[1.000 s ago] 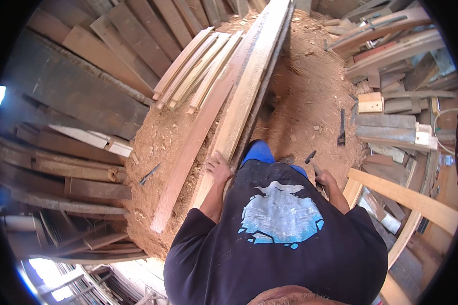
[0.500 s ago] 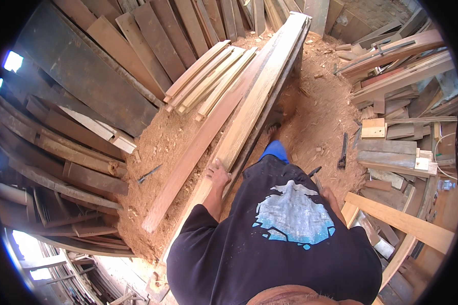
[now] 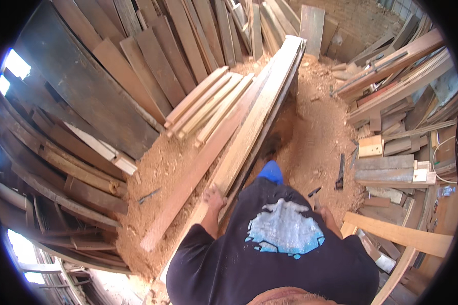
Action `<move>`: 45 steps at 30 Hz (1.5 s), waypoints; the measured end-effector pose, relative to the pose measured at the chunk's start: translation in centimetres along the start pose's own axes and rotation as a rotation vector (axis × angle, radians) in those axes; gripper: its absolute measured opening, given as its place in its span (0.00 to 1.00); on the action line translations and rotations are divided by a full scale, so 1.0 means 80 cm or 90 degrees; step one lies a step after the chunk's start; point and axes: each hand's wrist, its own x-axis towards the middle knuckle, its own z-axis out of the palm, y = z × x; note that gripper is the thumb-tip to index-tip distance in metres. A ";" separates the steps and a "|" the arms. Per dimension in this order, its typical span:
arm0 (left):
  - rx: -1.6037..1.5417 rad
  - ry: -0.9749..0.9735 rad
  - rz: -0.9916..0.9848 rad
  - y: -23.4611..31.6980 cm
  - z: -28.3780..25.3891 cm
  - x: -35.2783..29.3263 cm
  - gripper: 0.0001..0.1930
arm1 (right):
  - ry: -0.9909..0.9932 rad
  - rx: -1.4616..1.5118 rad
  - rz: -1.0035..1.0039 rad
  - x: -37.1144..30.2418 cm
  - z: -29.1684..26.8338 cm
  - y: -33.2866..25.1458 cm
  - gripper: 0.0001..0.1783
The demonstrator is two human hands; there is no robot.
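Two contacts: left hand (image 3: pixel 215 197) on pale plank (image 3: pixel 252 126), fingers slightly spread; right hand (image 3: pixel 328 215) wrapped round hammer (image 3: pixel 314 193), exact finger placement too small to tell.

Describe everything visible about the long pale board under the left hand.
The pale board is long, straight and narrow, apparently bare wood with lengthwise grain. It slants from upper centre toward lower left, beside a reddish plank on its left; a dark strip shows along its right edge. The left hand rests on it. The sleeve partly hides its near end.
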 end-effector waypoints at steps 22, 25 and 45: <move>0.059 -0.139 0.033 -0.012 -0.013 0.018 0.63 | -0.072 0.001 -0.119 0.060 0.008 -0.056 0.26; 0.040 -0.161 0.040 0.000 -0.026 0.012 0.61 | -0.052 -0.043 -0.010 0.073 0.008 -0.076 0.20; 0.049 -0.138 0.026 -0.017 -0.010 0.028 0.56 | -0.087 -0.221 -0.092 0.062 0.045 -0.106 0.21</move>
